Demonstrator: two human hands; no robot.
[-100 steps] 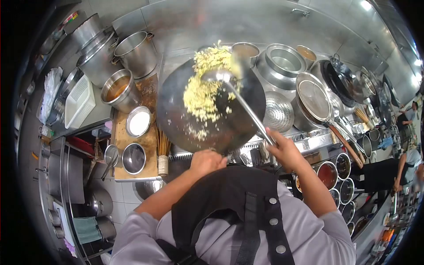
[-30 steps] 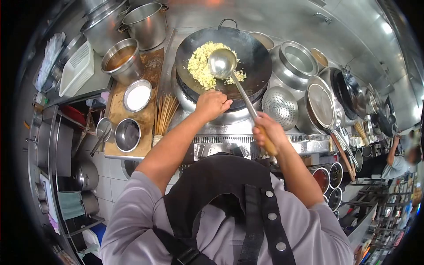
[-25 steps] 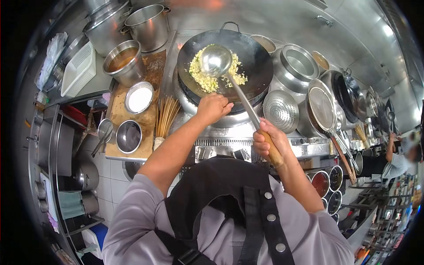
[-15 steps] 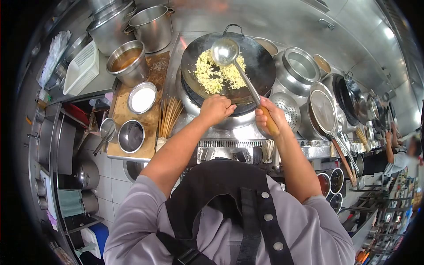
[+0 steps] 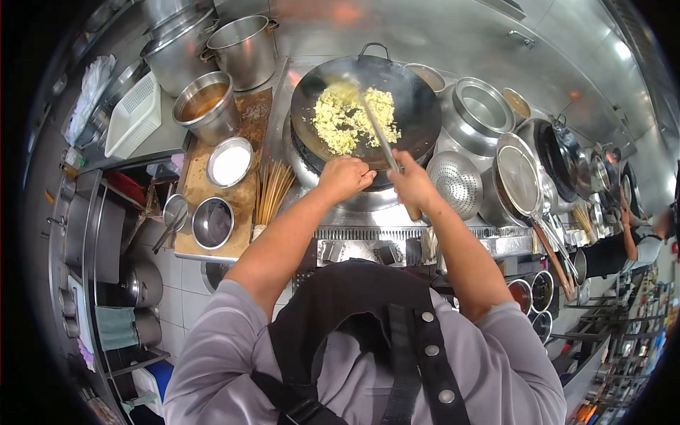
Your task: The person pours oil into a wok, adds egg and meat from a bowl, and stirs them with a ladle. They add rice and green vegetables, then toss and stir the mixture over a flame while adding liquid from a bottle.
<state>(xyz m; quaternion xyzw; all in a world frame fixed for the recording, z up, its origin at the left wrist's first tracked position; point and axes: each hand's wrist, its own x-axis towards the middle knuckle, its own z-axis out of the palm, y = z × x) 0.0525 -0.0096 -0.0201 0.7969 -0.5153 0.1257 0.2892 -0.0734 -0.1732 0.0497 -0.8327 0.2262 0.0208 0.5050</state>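
Note:
A large dark wok (image 5: pixel 418 106) sits on the burner, with yellow, crumbly food that looks like scrambled egg (image 5: pixel 333 124) spread in its middle. At the near rim, my left hand (image 5: pixel 345 177) is closed on the wok; the part under its fingers is hidden. My right hand (image 5: pixel 413 184) grips the wooden handle of a ladle (image 5: pixel 380 131), whose metal shaft slants over the wok. The ladle's bowl is smeared by motion above the far left part of the food.
Left of the wok, a board (image 5: pixel 191 166) carries a bowl of white contents (image 5: pixel 231 163), a metal bowl (image 5: pixel 212 222) and a bundle of thin sticks (image 5: pixel 273 191). A perforated skimmer (image 5: pixel 455 185) and a mesh strainer (image 5: pixel 518 173) lie right. Another person (image 5: pixel 627 244) stands far right.
My right hand has turned over and moved left and slightly down with the ladle. The ladle's bowl has swung left and down. The food is spread differently; my left hand stays at the rim.

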